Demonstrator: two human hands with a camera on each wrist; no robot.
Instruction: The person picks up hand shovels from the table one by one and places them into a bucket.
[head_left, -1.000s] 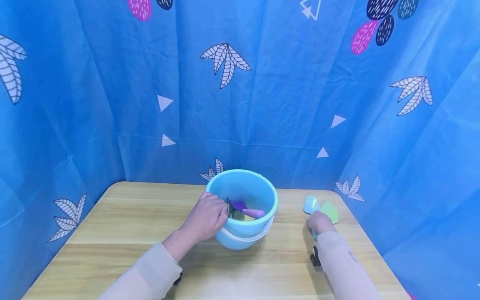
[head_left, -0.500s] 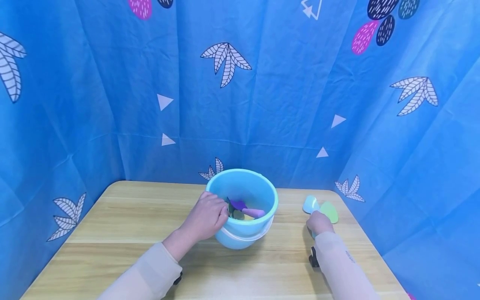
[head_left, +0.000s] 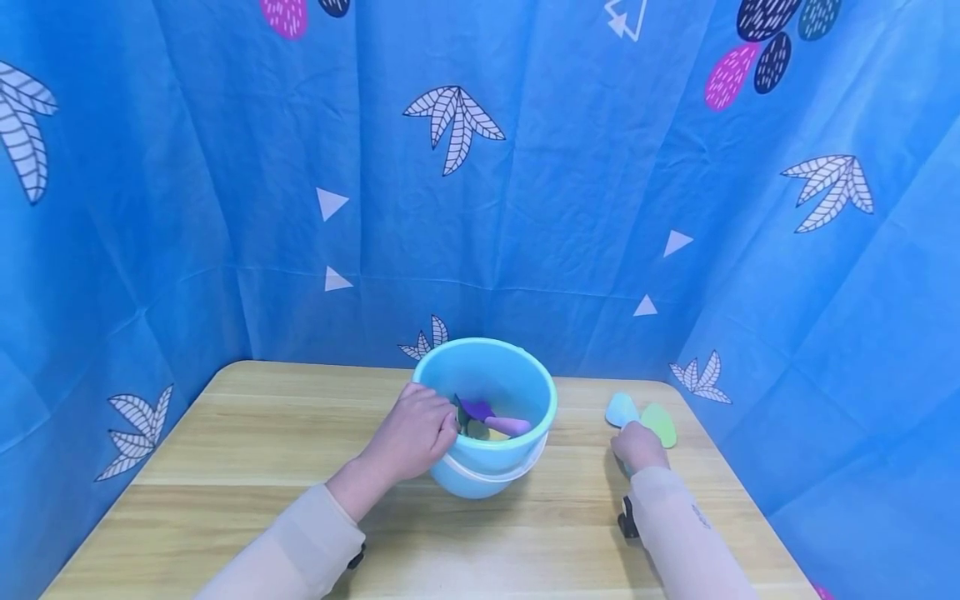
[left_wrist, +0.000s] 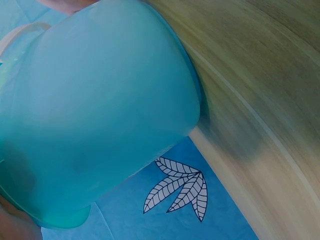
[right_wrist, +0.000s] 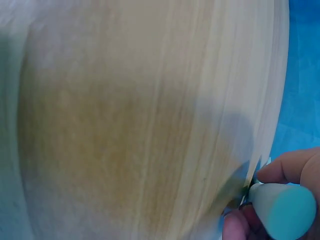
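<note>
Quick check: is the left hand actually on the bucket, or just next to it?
Touching. The head view shows it: the left hand grips the blue bucket at the left side of its rim, with no gap between them.

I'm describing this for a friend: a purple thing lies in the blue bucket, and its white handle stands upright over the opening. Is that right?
Not quite: in the head view the white handle hangs down across the near side of the blue bucket. A purple thing does lie inside.
</note>
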